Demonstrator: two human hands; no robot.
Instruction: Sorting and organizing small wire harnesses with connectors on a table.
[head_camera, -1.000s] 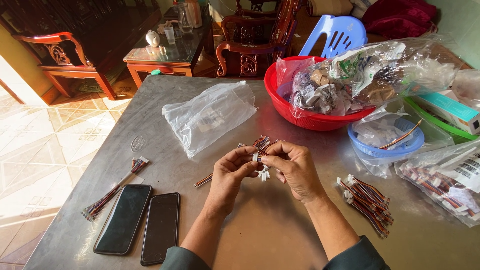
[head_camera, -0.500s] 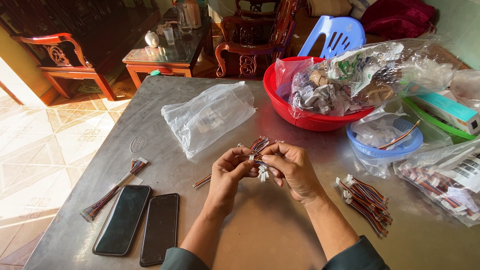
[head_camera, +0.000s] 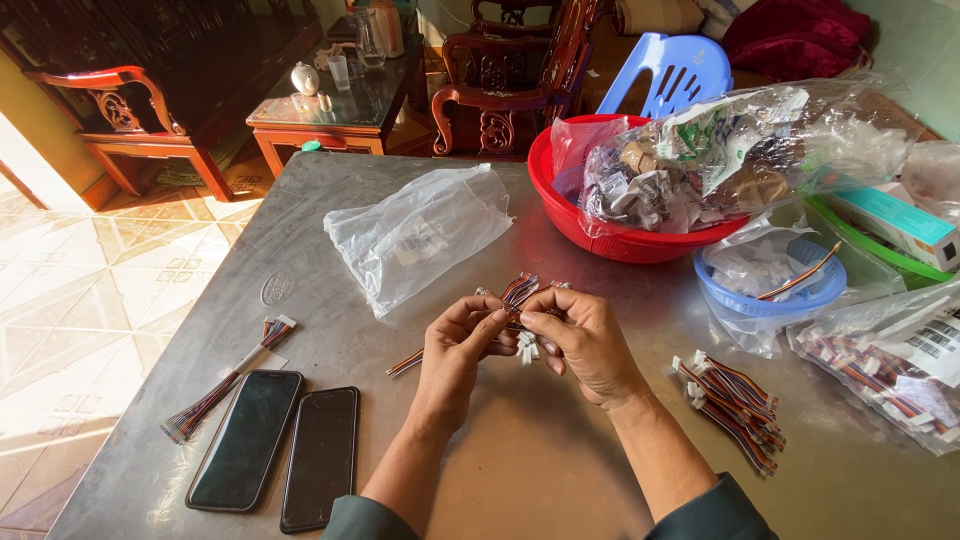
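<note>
Both my hands meet over the middle of the grey metal table. My left hand and my right hand pinch the same small bundle of multicoloured wires, whose white plug ends hang between the fingers. One loose end of the wires trails out to the left on the table. A pile of similar wire bundles with white plugs lies to the right of my right hand.
Two dark phones lie at the front left beside a long wire bundle. A clear plastic bag sits at centre left. A red basin of packets, a blue bowl and bagged wires crowd the right.
My hands stay in the same place, fingers shifting slightly on the wire bundle. Nothing else on the table has moved.
</note>
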